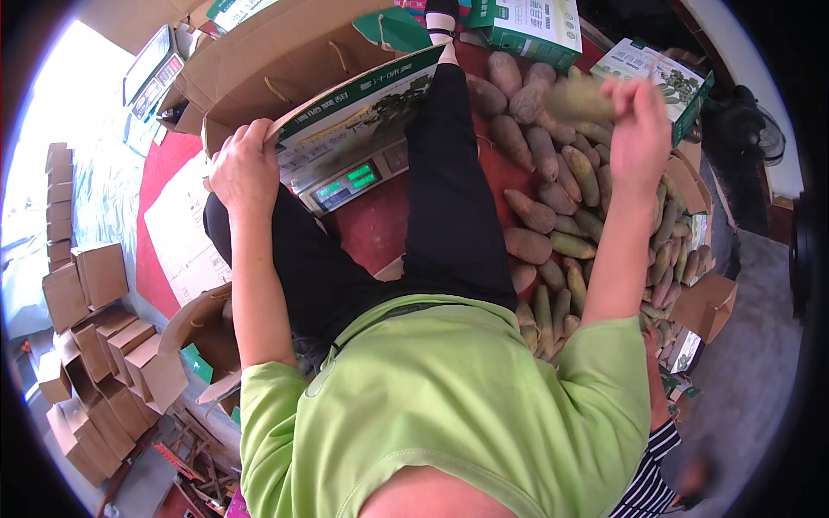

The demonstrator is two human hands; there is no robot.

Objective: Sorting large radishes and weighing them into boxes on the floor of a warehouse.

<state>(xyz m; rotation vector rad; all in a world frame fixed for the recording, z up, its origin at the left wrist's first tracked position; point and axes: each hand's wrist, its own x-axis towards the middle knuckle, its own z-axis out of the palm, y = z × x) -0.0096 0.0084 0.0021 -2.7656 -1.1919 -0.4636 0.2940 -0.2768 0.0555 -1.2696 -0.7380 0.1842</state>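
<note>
My left hand [245, 168] is closed over the near left corner of an open cardboard carton [250, 73] with a printed green-and-white side. That carton rests on a digital scale [347, 183] with a lit green display, between my legs. On the right, my right hand [641, 129] is raised, its fingers closed at one end of a long greenish-brown root vegetable [579, 100], smeared by motion. Below it spreads a heap of similar brown and green root vegetables [553, 194] on a red surface. The carton's inside is mostly hidden by its near wall.
Green-and-white printed boxes [540, 26] stand beyond the heap. Several plain brown cartons [104, 354] are stacked at the left. Another open carton [203, 332] is by my left elbow. A co-worker's striped sleeve [648, 475] shows at lower right. A black fan [751, 129] stands far right.
</note>
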